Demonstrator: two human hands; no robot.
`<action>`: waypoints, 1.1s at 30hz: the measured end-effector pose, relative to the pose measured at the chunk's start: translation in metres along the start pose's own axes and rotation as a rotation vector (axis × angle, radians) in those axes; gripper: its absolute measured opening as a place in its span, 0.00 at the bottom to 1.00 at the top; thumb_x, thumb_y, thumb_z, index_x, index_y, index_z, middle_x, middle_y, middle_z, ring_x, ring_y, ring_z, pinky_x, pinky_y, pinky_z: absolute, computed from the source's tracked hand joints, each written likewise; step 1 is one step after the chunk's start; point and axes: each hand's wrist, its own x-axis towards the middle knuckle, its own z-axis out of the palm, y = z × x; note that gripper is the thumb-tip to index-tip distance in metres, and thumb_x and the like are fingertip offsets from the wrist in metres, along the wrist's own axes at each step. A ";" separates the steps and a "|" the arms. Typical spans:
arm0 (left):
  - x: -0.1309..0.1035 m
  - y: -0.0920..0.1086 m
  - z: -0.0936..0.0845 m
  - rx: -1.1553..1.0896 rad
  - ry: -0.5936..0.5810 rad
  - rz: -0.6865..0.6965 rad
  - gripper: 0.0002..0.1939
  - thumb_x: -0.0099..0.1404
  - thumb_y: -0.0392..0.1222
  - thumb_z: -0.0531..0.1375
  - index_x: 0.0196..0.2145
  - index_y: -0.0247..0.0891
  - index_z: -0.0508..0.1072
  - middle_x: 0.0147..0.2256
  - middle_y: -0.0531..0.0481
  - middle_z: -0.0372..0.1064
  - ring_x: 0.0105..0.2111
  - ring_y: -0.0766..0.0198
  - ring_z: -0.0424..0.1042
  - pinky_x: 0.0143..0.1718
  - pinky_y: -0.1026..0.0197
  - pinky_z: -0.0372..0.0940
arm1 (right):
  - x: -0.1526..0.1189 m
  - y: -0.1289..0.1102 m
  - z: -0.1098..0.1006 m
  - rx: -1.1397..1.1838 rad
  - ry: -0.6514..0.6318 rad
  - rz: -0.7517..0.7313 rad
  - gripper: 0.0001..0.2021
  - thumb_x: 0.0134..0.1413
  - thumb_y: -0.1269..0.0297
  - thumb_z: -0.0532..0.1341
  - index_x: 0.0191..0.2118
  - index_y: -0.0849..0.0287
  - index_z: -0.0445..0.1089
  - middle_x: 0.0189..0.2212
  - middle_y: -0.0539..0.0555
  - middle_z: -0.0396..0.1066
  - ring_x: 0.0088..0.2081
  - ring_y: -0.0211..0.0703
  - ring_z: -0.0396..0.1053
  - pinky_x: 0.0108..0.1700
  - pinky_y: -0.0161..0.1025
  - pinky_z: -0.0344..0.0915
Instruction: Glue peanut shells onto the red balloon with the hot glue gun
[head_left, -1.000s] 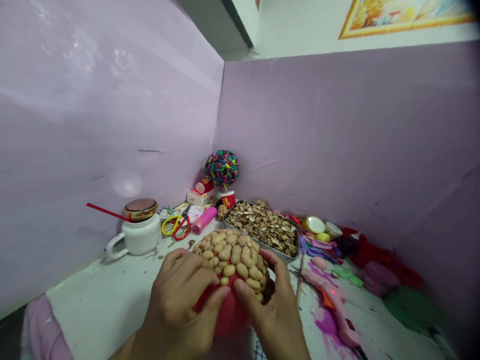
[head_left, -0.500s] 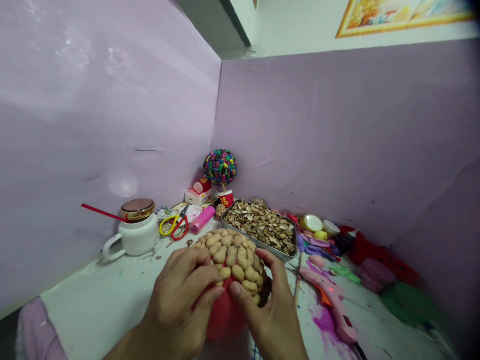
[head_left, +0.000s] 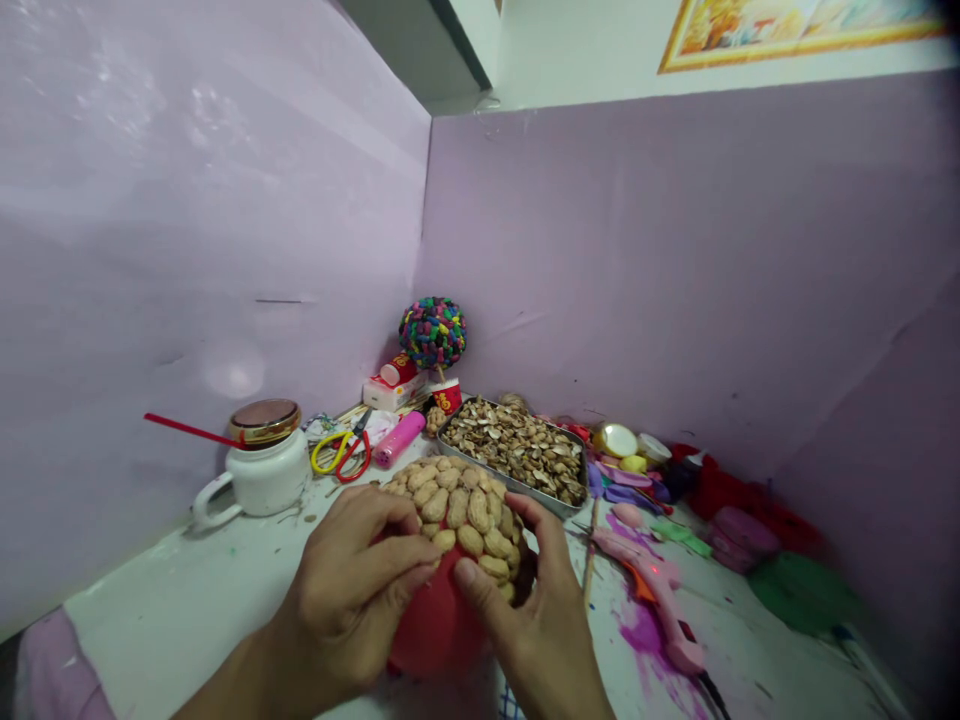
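A red ball (head_left: 439,630), perhaps a balloon, has its upper part covered with rows of unshelled peanuts (head_left: 457,508). My right hand (head_left: 536,600) grips its right side, thumb on the red surface by the lowest peanuts and fingers around the back. On the left, my left hand (head_left: 352,590) is closed in a pinch against the edge of the peanut rows; whatever lies between thumb and forefinger is mostly hidden. Right of the ball lies a pink glue gun (head_left: 652,590) with a lit red light. Behind the ball stands a metal tray (head_left: 551,500) full of nut shells (head_left: 517,445).
At the left is a white mug (head_left: 266,480) with a lid and red stick. Scissors (head_left: 341,455) and a pink cylinder (head_left: 400,438) lie near a colourful ball (head_left: 433,332) on a stick. Balloons (head_left: 626,490) and a green piece (head_left: 802,590) lie at right.
The view has shifted slightly, so most things sit a little further left. My left hand has drawn slightly down and left, showing more red surface. The right hand keeps its hold.
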 end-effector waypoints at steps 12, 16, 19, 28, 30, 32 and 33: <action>0.001 0.001 0.010 -0.007 0.014 -0.110 0.10 0.62 0.31 0.49 0.36 0.38 0.69 0.37 0.45 0.61 0.40 0.61 0.62 0.39 0.57 0.62 | 0.003 0.002 0.000 0.032 0.032 0.038 0.27 0.38 0.61 0.64 0.49 0.57 0.61 0.44 0.58 0.68 0.46 0.52 0.67 0.46 0.46 0.65; 0.001 -0.003 0.012 -0.016 0.001 -0.095 0.11 0.61 0.29 0.49 0.37 0.37 0.68 0.38 0.44 0.61 0.41 0.60 0.62 0.41 0.56 0.62 | 0.005 0.004 -0.001 0.016 0.017 0.061 0.27 0.39 0.60 0.64 0.48 0.57 0.61 0.46 0.59 0.67 0.46 0.53 0.66 0.46 0.47 0.65; 0.004 -0.003 0.013 0.031 0.009 -0.075 0.11 0.60 0.27 0.50 0.37 0.36 0.67 0.38 0.44 0.63 0.41 0.60 0.63 0.41 0.56 0.63 | 0.006 0.004 -0.002 0.003 0.011 0.058 0.27 0.39 0.59 0.64 0.49 0.57 0.61 0.45 0.58 0.68 0.46 0.52 0.66 0.46 0.46 0.64; 0.008 -0.007 0.012 0.105 0.126 -0.262 0.12 0.61 0.31 0.51 0.43 0.38 0.63 0.41 0.46 0.63 0.43 0.61 0.64 0.44 0.57 0.62 | 0.008 -0.004 -0.007 0.035 -0.004 0.132 0.27 0.39 0.56 0.64 0.48 0.57 0.60 0.46 0.58 0.67 0.46 0.52 0.65 0.46 0.47 0.64; 0.008 -0.010 0.008 0.113 0.206 -0.295 0.11 0.61 0.32 0.52 0.42 0.39 0.64 0.40 0.47 0.64 0.42 0.62 0.65 0.44 0.58 0.62 | 0.012 -0.004 -0.009 0.056 0.004 0.143 0.28 0.39 0.54 0.64 0.47 0.58 0.61 0.45 0.59 0.67 0.45 0.52 0.66 0.45 0.47 0.64; 0.007 -0.009 0.002 0.097 0.272 -0.273 0.10 0.60 0.30 0.53 0.39 0.40 0.66 0.38 0.49 0.66 0.41 0.63 0.66 0.43 0.59 0.63 | 0.019 -0.002 -0.009 0.073 0.000 0.156 0.27 0.39 0.53 0.64 0.47 0.59 0.61 0.44 0.58 0.67 0.44 0.52 0.66 0.45 0.46 0.64; 0.006 -0.007 0.000 0.072 0.274 -0.241 0.10 0.60 0.29 0.53 0.38 0.41 0.66 0.37 0.50 0.66 0.39 0.64 0.66 0.42 0.61 0.63 | 0.024 -0.001 -0.008 0.082 -0.008 0.168 0.27 0.39 0.53 0.64 0.46 0.59 0.62 0.43 0.58 0.68 0.44 0.51 0.66 0.45 0.46 0.64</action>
